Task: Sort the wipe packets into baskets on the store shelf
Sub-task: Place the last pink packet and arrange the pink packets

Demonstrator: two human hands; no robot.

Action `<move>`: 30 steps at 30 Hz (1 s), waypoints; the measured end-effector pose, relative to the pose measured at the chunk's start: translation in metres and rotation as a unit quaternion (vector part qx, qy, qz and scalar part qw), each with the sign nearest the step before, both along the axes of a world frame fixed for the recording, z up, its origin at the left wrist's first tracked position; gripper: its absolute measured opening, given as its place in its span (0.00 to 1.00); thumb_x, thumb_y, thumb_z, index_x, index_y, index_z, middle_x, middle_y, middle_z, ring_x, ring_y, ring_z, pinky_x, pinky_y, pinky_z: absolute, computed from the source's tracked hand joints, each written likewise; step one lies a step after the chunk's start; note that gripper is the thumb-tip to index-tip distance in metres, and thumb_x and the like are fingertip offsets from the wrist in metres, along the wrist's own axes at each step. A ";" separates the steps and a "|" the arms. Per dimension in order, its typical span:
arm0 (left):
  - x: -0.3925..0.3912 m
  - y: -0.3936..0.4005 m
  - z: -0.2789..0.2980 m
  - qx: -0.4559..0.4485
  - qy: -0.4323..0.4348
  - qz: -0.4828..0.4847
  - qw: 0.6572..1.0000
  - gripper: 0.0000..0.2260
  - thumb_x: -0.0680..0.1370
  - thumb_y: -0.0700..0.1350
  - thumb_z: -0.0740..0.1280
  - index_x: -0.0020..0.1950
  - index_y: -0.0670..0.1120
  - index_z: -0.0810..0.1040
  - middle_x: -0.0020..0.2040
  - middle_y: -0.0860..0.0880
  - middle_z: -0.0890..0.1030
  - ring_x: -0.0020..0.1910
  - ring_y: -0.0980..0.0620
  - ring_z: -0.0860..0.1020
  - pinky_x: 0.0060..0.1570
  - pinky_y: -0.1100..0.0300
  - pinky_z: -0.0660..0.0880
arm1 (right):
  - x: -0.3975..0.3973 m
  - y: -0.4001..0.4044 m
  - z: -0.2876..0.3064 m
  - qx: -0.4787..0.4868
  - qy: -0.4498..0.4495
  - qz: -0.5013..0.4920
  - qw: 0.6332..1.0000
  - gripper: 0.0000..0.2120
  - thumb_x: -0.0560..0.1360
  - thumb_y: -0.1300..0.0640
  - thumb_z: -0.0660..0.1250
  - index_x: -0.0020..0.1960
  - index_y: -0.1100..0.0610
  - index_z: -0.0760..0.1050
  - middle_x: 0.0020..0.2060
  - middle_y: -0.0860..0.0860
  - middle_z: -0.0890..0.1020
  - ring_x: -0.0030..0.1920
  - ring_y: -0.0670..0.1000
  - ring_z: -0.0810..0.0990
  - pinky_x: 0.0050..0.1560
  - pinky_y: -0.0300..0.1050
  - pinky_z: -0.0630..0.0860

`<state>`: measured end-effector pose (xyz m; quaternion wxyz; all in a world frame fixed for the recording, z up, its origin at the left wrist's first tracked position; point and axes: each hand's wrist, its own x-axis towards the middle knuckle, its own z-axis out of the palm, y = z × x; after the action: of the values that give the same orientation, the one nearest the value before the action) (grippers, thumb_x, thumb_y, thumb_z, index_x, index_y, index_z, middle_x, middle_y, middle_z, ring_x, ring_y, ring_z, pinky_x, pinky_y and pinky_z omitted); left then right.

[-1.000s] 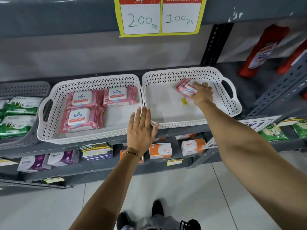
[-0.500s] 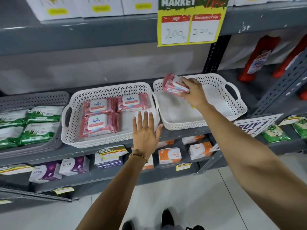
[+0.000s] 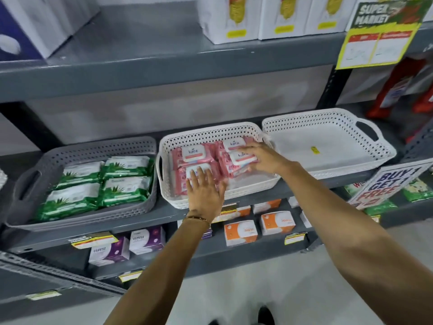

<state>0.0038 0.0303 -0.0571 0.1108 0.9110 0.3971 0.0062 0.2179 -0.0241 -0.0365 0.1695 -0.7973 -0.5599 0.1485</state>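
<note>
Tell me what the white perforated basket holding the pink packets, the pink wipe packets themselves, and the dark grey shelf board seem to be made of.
White perforated basket: likely moulded plastic, matte, given its even punched holes and rounded rim.
Pink wipe packets: soft plastic film, slightly glossy and crinkled, each with what looks like a stiffer white flap.
Dark grey shelf board: probably painted metal, with a smooth, thin folded edge; it cannot be told for sure.

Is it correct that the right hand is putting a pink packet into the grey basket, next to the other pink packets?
Not quite. The head view shows the right hand placing the pink packet in the middle white basket, next to the other pink packets. The grey basket holds green packets.
</note>
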 end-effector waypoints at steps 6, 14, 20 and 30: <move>-0.011 0.056 0.005 -0.052 -0.006 -0.014 0.999 0.28 0.80 0.54 0.52 0.76 0.42 0.47 0.77 0.41 0.48 0.75 0.41 0.46 0.73 0.47 0.45 | -0.006 0.001 -0.019 -0.042 0.007 -0.014 0.999 0.36 0.67 0.61 0.76 0.71 0.50 0.66 0.72 0.51 0.68 0.71 0.55 0.66 0.74 0.54 0.61; -0.011 0.080 0.011 -0.095 -0.021 -0.069 0.993 0.30 0.74 0.47 0.69 0.73 0.47 0.59 0.72 0.44 0.67 0.67 0.43 0.69 0.65 0.50 0.67 | 0.000 0.001 -0.017 -0.063 0.079 -0.053 0.993 0.38 0.68 0.55 0.75 0.73 0.49 0.62 0.75 0.50 0.62 0.74 0.54 0.60 0.76 0.55 0.57; -0.009 0.080 0.012 -0.105 -0.055 -0.041 0.992 0.29 0.73 0.47 0.70 0.71 0.47 0.64 0.67 0.43 0.73 0.63 0.43 0.73 0.62 0.50 0.69 | 0.001 0.004 -0.003 -0.020 0.104 -0.121 0.987 0.24 0.70 0.57 0.74 0.65 0.52 0.74 0.67 0.53 0.75 0.63 0.55 0.75 0.60 0.44 0.70; -0.008 0.082 0.008 -0.120 -0.077 -0.036 0.989 0.30 0.72 0.47 0.71 0.72 0.48 0.63 0.68 0.45 0.72 0.65 0.44 0.71 0.65 0.48 0.68 | -0.003 0.000 -0.006 -0.038 0.100 -0.107 0.988 0.23 0.72 0.55 0.72 0.66 0.54 0.73 0.67 0.53 0.76 0.63 0.55 0.76 0.61 0.45 0.71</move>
<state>-0.0044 0.1127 -0.0489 0.2498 0.9017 0.3521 0.0248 0.2152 -0.0244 -0.0425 0.2090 -0.8397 -0.4454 0.2299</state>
